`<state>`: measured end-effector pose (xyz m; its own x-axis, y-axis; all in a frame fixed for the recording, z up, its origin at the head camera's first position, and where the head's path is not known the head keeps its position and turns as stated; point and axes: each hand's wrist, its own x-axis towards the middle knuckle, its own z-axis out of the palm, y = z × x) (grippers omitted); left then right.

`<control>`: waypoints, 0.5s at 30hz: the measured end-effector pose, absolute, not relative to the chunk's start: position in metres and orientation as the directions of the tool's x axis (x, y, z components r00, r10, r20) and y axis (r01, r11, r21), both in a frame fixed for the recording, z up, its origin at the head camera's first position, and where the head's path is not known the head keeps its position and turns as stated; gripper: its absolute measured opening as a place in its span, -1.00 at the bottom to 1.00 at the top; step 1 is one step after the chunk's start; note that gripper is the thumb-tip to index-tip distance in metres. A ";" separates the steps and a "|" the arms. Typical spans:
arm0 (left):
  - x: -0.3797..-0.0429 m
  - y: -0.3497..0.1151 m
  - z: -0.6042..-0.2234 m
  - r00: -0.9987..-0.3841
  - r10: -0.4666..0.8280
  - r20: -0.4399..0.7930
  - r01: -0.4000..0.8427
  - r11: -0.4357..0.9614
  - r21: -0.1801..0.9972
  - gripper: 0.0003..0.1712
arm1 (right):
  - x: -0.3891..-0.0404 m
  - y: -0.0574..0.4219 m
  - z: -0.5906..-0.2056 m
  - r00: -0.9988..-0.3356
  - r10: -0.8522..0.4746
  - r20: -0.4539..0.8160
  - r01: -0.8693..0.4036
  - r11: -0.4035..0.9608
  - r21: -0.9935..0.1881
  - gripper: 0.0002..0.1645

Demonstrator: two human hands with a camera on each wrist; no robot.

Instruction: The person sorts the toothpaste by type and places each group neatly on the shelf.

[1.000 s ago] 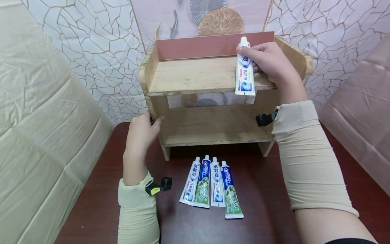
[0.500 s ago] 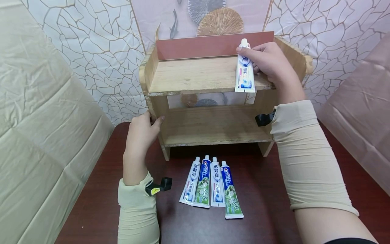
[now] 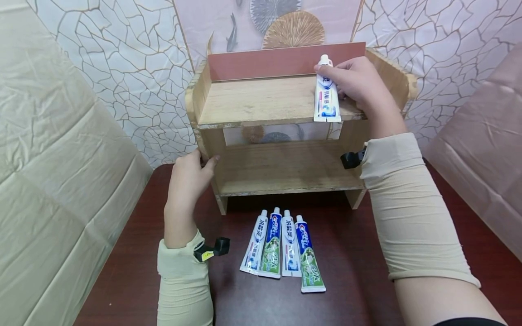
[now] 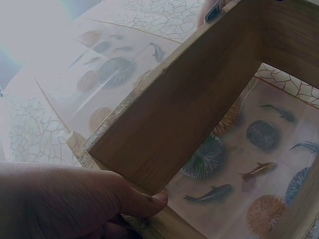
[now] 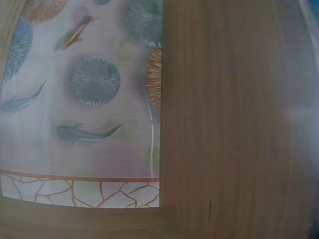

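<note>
My right hand (image 3: 359,81) pinches a white and blue toothpaste tube (image 3: 327,102) near its capped end, above the right part of the wooden shelf's upper board (image 3: 253,102). The cap points away from me, and the flat end hangs at the board's front edge. My left hand (image 3: 189,176) grips the shelf's left side panel (image 3: 200,99). In the left wrist view, the left thumb (image 4: 144,201) lies along the panel's edge. Several more tubes lie side by side on the table, among them a white tube (image 3: 291,246) and a blue-green Crest tube (image 3: 310,256).
The two-tier shelf stands on a dark red table (image 3: 350,280), its lower board (image 3: 289,170) beneath the held tube. A pink back panel (image 3: 261,65) closes the upper tier. Beige cloth (image 3: 53,181) hangs at the left, pink cloth (image 3: 481,149) at the right.
The held tube has tipped flatter: its cap end has come down slightly and its flat end has risen a little. The left hand and the tubes on the table stay put.
</note>
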<state>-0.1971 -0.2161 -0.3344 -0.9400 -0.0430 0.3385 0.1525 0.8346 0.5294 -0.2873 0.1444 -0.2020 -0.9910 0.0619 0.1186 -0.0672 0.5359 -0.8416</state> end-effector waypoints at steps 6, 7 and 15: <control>-0.197 -0.216 -0.335 -0.941 -0.044 0.335 0.152 0.831 0.536 -0.59 | -0.291 0.144 -0.202 -0.988 0.089 0.125 -0.048 0.595 -0.802 -0.32; -0.197 -0.216 -0.335 -0.941 -0.044 0.334 0.151 0.830 0.537 -0.58 | -0.291 0.145 -0.202 -0.988 0.092 0.124 -0.045 0.600 -0.798 -0.32; -0.198 -0.215 -0.336 -0.940 -0.045 0.339 0.153 0.830 0.537 -0.57 | -0.295 0.145 -0.202 -0.984 0.119 0.130 -0.016 0.673 -0.739 -0.28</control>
